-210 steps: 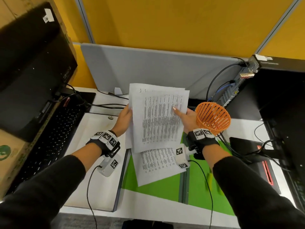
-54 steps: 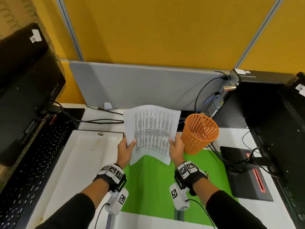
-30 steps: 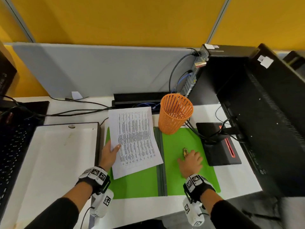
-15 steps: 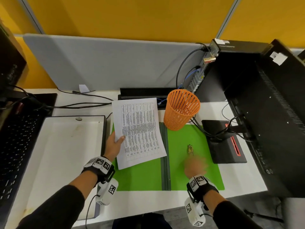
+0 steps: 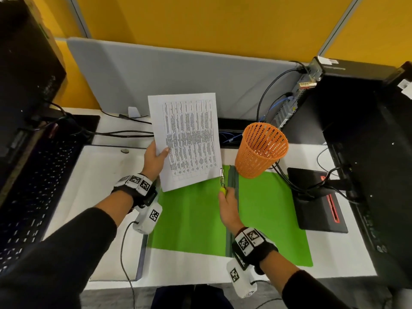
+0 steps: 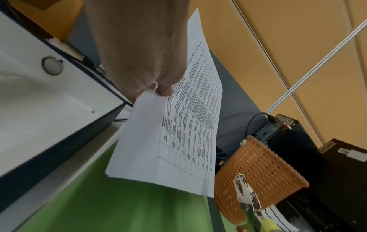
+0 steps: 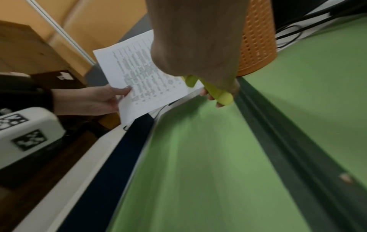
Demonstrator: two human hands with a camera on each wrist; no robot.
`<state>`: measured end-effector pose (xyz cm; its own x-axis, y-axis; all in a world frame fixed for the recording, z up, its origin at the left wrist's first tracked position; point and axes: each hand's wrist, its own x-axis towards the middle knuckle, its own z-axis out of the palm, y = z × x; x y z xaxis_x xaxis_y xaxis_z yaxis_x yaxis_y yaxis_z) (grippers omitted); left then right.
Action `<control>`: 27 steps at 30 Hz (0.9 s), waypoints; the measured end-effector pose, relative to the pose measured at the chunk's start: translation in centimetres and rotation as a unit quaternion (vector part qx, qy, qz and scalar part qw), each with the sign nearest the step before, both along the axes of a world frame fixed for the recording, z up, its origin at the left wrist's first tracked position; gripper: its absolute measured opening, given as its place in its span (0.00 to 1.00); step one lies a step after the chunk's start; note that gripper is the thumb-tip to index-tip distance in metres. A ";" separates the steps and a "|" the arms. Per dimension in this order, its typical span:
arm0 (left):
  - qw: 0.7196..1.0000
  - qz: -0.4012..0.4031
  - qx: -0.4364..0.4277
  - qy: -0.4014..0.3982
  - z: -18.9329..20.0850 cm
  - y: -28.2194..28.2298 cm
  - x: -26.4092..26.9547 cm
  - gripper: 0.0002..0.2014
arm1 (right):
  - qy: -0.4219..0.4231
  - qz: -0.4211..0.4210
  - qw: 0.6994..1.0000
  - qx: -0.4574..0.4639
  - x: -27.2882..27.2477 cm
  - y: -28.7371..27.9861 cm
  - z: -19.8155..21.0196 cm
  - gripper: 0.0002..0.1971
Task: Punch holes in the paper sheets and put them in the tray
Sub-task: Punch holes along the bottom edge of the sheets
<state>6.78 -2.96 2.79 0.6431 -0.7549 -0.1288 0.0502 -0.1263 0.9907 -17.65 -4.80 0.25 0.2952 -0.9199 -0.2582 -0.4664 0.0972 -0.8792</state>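
Pinched between thumb and fingers, the printed paper sheets (image 5: 187, 139) hang lifted off the desk in the left hand (image 5: 153, 160), which grips their left edge while the pages stand tilted above the far end of the green mat (image 5: 191, 217). To the left of that hand lies the wide white tray (image 5: 93, 188) with its dark rim, flat on the white desk (image 5: 347, 262), and a black keyboard (image 5: 33, 197) sits further left beside a dark monitor (image 5: 24, 63). Black computer cases (image 5: 367, 141) fill the right side, with cables running down to a flat black device (image 5: 316, 201) that shows a red stripe. Behind everything stands a grey divider (image 5: 178, 72) under yellow wall panels (image 5: 200, 18). An orange mesh basket (image 5: 259, 150) stands upright at the mat's far edge, just right of the sheets' lower right corner. A dark grey strip (image 5: 231, 210) runs down the middle of the mat. The right hand (image 5: 228, 208) is curled around the yellow handles of a small plier-type hole punch (image 5: 222, 180), whose metal head points up at the bottom right corner of the sheets; whether the head actually touches the paper cannot be told.
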 end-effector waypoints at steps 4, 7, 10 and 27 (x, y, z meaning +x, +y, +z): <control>1.000 0.007 -0.009 -0.012 1.4 -0.8 1.6 0.23 | -0.060 0.080 0.994 0.051 2.3 1.4 0.6 0.04; 1.000 0.011 -0.024 -0.012 2.4 -1.4 2.0 0.23 | -0.084 0.092 0.988 0.088 3.6 2.1 0.1 0.06; 0.999 0.020 -0.026 -0.002 3.3 -1.8 2.1 0.22 | -0.100 0.118 0.983 0.104 4.5 2.7 0.2 0.07; 0.999 0.018 -0.033 0.027 3.3 -2.3 1.2 0.23 | -0.128 0.189 0.959 0.166 6.2 2.9 1.0 0.05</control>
